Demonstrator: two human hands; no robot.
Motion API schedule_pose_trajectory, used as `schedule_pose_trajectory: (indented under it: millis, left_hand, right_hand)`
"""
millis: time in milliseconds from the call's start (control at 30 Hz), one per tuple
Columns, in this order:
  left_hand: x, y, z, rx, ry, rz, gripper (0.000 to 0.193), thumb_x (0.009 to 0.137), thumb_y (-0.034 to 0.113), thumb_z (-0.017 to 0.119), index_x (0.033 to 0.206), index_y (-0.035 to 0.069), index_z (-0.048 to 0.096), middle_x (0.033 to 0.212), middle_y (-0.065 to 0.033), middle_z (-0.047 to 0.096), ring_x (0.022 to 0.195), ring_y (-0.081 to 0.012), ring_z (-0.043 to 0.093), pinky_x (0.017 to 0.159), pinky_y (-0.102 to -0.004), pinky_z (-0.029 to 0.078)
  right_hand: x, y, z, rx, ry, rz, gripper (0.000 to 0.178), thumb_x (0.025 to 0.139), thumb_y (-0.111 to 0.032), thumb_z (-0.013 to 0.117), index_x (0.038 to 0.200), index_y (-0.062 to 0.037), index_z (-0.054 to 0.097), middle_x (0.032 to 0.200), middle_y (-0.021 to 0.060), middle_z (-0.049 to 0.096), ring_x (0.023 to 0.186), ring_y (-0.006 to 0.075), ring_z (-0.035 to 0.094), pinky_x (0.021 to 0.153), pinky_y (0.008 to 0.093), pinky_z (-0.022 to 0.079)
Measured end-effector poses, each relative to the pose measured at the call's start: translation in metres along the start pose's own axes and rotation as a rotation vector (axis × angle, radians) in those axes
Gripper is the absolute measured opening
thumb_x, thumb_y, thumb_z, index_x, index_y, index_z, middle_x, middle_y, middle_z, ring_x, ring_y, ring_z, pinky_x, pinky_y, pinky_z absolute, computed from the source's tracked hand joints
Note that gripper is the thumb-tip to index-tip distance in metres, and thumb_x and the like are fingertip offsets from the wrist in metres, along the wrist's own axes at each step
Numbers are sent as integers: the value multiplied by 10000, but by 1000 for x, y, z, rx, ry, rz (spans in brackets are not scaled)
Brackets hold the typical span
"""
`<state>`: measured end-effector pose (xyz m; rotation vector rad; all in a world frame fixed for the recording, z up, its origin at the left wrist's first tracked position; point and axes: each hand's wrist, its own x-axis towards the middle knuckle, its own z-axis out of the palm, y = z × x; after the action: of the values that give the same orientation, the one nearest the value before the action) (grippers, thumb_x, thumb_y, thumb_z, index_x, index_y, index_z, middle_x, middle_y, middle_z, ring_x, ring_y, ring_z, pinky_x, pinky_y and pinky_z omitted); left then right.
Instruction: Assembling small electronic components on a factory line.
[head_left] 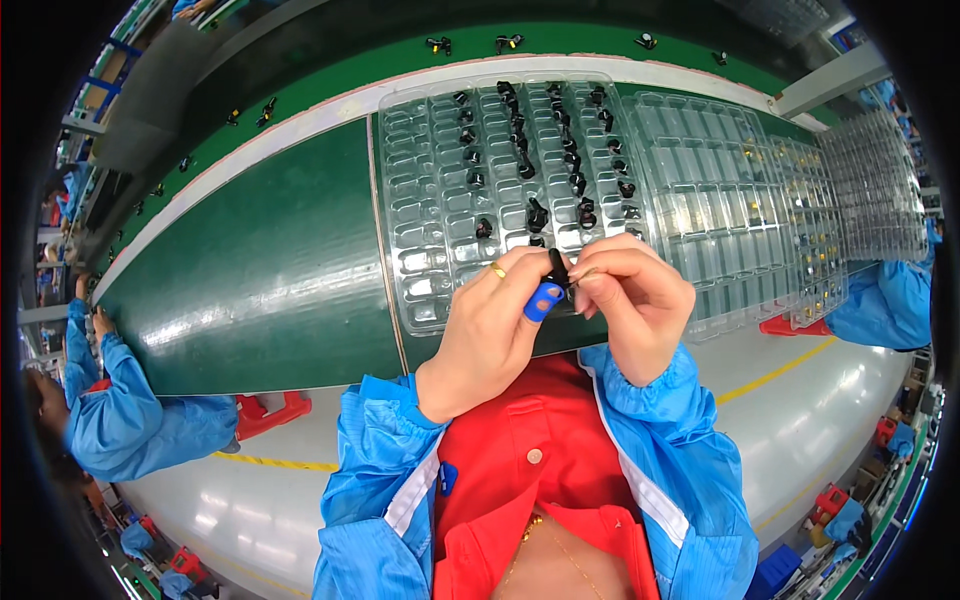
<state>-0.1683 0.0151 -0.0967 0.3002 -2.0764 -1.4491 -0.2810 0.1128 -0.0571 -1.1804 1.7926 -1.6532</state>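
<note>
My left hand (487, 325) is closed on a small black part (558, 267), which sticks up between the fingertips; its exact kind is too small to tell. A blue finger cot (542, 301) with holes covers one fingertip of that hand. My right hand (632, 297) meets it from the right, thumb and forefinger pinched against the part's side; anything finer between them cannot be made out. Both hands are over the near edge of a clear plastic tray (412, 205) whose pockets hold several small black pieces (537, 214) in columns.
More clear trays (690, 190) lie to the right, some with yellowish bits. Beyond a white rail (330, 108), small black parts (508, 43) sit on a green belt (380, 65). Co-workers in blue sit at the left (140, 410) and right (885, 305) along the green table (260, 290).
</note>
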Motion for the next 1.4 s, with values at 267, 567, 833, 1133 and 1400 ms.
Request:
schedule_pose_trajectory:
  millis: [267, 567, 833, 1133, 1400]
  left_hand:
    - [-1, -4, 1, 214, -7, 101, 333, 682, -69, 551, 1007, -19, 494, 978, -165, 534, 884, -342, 550, 712, -381, 463]
    - [-1, -6, 1, 258, -11, 151, 376, 646, -75, 562, 1011, -19, 497, 987, -161, 531, 895, -340, 547, 719, -373, 470]
    - [0, 3, 0, 270, -96, 110, 318, 703, 0, 584, 998, -6, 467, 928, -143, 534, 834, -324, 564, 637, -371, 485]
    - [1, 2, 1, 169, -98, 57, 246, 780, 26, 539, 1006, -11, 450, 866, -178, 523, 758, -335, 553, 593, -396, 439]
    - [1, 3, 2, -353, -125, -189, 182, 859, 87, 481, 1002, -15, 433, 734, -146, 558, 640, -288, 574, 560, -339, 425]
  right_hand:
    - [8, 3, -7, 420, -69, 410, 228, 718, 97, 613, 938, 68, 559, 734, 85, 567, 595, 172, 610, 509, 232, 489]
    - [9, 13, -8, 557, -68, 509, 185, 738, 67, 616, 918, 66, 574, 783, 91, 548, 578, 154, 592, 488, 217, 485]
    - [12, 11, -9, 546, -129, 471, 105, 750, 50, 608, 853, 48, 587, 864, 88, 511, 558, 89, 490, 446, 175, 390]
    - [7, 12, 6, 529, -30, 342, 107, 763, 8, 614, 863, 16, 575, 839, 37, 497, 732, 83, 472, 616, 188, 378]
    - [6, 11, 8, 479, -13, 249, 96, 794, 8, 598, 889, 16, 586, 819, 32, 510, 617, 78, 536, 461, 191, 419]
